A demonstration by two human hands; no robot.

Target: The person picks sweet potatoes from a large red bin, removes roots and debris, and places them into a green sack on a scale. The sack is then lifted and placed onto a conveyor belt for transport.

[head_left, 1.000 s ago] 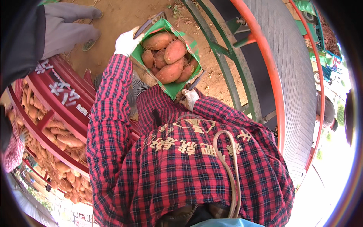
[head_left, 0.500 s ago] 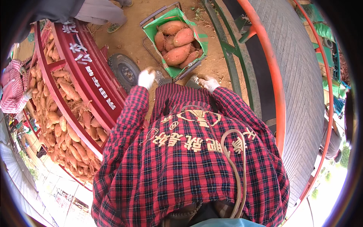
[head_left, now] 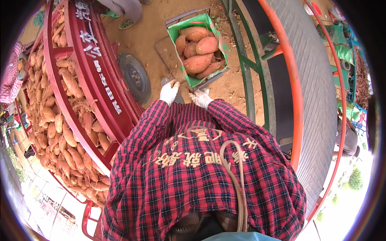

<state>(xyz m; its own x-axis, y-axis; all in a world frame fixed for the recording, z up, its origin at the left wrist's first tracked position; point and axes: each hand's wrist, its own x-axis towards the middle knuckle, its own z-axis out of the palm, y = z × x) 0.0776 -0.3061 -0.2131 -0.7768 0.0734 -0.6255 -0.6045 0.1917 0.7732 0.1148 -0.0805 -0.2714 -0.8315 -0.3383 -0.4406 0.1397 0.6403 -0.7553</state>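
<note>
A green bag (head_left: pixel 186 73) is held open in a dark metal frame (head_left: pixel 189 15), with large reddish sweet potatoes (head_left: pixel 198 63) inside. My left hand (head_left: pixel 169 91), in a white glove with a soiled fingertip area, is closed just below the bag's near left corner. Close by, my right hand (head_left: pixel 200 98), gloved too, has its fingers drawn together by the frame's near edge. Whether either hand grips anything is hidden at this angle. Both hands are in front of my body, a short gap between them.
At left a red truck bed (head_left: pixel 102 68) holds a heap of sweet potatoes (head_left: pixel 66 132), with a black wheel (head_left: pixel 134 77) beneath. A grey conveyor belt (head_left: pixel 309 100) with an orange rail (head_left: pixel 295 84) runs along the right. Another person's leg (head_left: pixel 128 10) stands beyond the truck.
My hands have come closer together, the left moving right and the right moving left, both slightly lower in view. The bag of sweet potatoes appears farther right as the view has shifted.
</note>
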